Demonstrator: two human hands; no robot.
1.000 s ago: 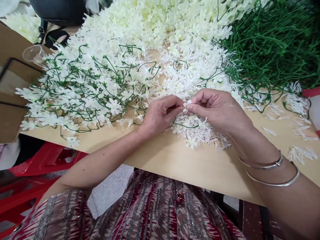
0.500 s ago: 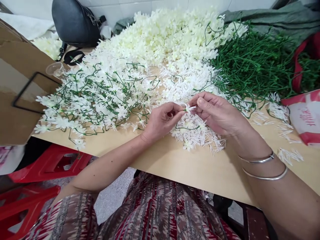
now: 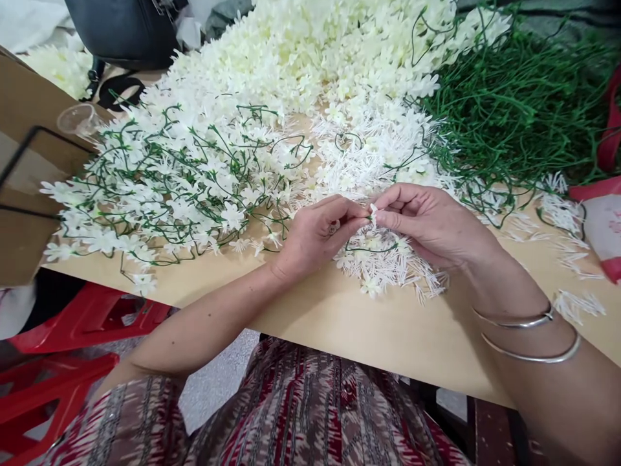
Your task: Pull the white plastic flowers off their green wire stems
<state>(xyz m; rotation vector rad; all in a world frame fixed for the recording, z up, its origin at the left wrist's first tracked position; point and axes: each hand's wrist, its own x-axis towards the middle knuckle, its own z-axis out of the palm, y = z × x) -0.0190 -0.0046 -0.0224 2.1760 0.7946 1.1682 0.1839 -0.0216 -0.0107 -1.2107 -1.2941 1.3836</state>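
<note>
My left hand (image 3: 323, 230) pinches the green stem of an artificial flower between thumb and forefinger. The small white flower head (image 3: 373, 215) sits between my two hands. My right hand (image 3: 427, 223) presses thumb and forefinger on its petals from the other side. Just below my fingers lies a heap of white stamen pieces (image 3: 392, 265) with a few blossoms and a green stem on it. Left of my hands spreads a pile of white flowers on green stems (image 3: 194, 175). Behind them rises a mound of loose cream-white blossoms (image 3: 310, 58).
Bare green stems (image 3: 524, 110) are heaped at the right. A red and white bag (image 3: 604, 223) lies at the right edge. A cardboard box (image 3: 33, 168) stands at the left, near a clear plastic cup (image 3: 77, 120) and a black bag (image 3: 129, 32). Red stools (image 3: 92, 317) are below the table (image 3: 310, 323).
My right thumb and forefinger have closed onto the flower head, which was held only by my left hand at the stem. The view has tilted slightly downward and closer.
</note>
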